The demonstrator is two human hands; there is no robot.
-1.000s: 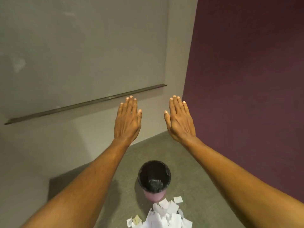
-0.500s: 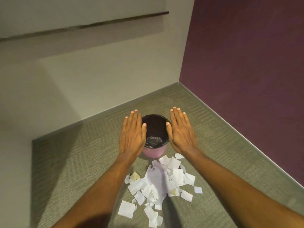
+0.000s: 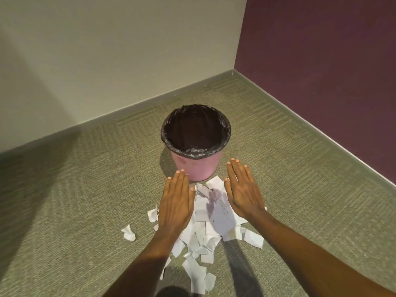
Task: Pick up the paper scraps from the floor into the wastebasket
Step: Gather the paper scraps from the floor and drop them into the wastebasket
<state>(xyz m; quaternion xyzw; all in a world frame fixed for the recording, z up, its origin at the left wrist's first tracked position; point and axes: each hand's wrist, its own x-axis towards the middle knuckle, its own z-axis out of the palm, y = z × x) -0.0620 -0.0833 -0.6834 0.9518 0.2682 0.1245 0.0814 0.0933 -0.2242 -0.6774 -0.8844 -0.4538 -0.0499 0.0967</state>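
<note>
Step in hand, by look of it: reach, nothing gathered yet. Left hand (image 3: 176, 202) and right hand (image 3: 243, 194) at frame centre, over pile. Each grip flat, fingers straight, holding nothing. Paper scraps (image 3: 214, 221) heaped on floor (image 3: 85, 189) at lower centre, just below pink wastebasket (image 3: 196, 168). Next move calls for closing fingers round handful, then lifting over rim.

Counts:
- wastebasket (image 3: 194, 168): 1, pink
- bin liner (image 3: 196, 129): 1, black
- paper scraps (image 3: 214, 219): one heap. The pieces overlap too much for an exact number, but there are clearly more than twenty.
- stray scrap (image 3: 128, 232): 1, lying apart on the left of the heap
- grips: 2, the left grip (image 3: 176, 204) and the right grip (image 3: 244, 194)
- scraps in either grip: 0
- walls: 2, a beige wall (image 3: 107, 50) and a purple wall (image 3: 321, 61)
- floor (image 3: 75, 200): 1, carpeted
</note>
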